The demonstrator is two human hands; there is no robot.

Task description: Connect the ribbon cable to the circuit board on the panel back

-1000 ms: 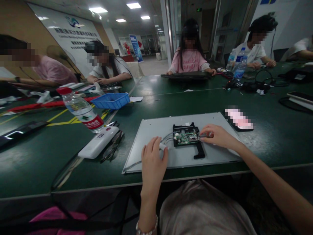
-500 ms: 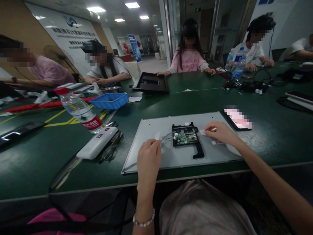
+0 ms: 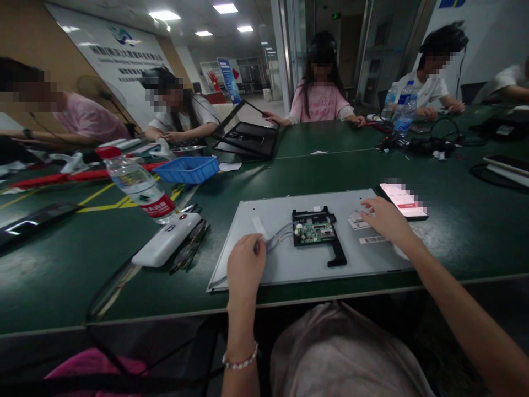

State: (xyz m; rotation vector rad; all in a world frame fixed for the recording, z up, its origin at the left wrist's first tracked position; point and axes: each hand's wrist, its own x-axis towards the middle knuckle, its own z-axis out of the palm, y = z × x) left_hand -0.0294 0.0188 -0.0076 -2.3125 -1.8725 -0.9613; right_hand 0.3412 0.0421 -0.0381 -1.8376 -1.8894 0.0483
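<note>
A flat grey-white panel (image 3: 281, 270) lies on the green table in front of me. On its middle sits a green circuit board (image 3: 316, 232) in a black plastic bracket (image 3: 336, 253). Grey cables (image 3: 281, 234) run from the board's left side to my left hand (image 3: 247, 262), whose curled fingers close on them near a short white strip of tape (image 3: 259, 225). My right hand (image 3: 388, 220) hovers over the panel's right part, fingers apart and holding nothing. Beneath its fingertips is a printed label (image 3: 357, 220), with a barcode sticker (image 3: 372, 240) just below.
A phone (image 3: 405, 201) lies beyond my right hand. To the left are a white power bank (image 3: 167, 241), glasses (image 3: 190, 248), a tilted water bottle (image 3: 140, 187) and a blue tray (image 3: 188, 170). Across the table, a person (image 3: 320, 99) holds a black frame (image 3: 235, 118) above a black casing (image 3: 252, 138).
My right hand has moved right, away from the board, and its fingers have opened. The left hand has shifted slightly left, uncovering the tape. Across the table, the black frame has been lifted.
</note>
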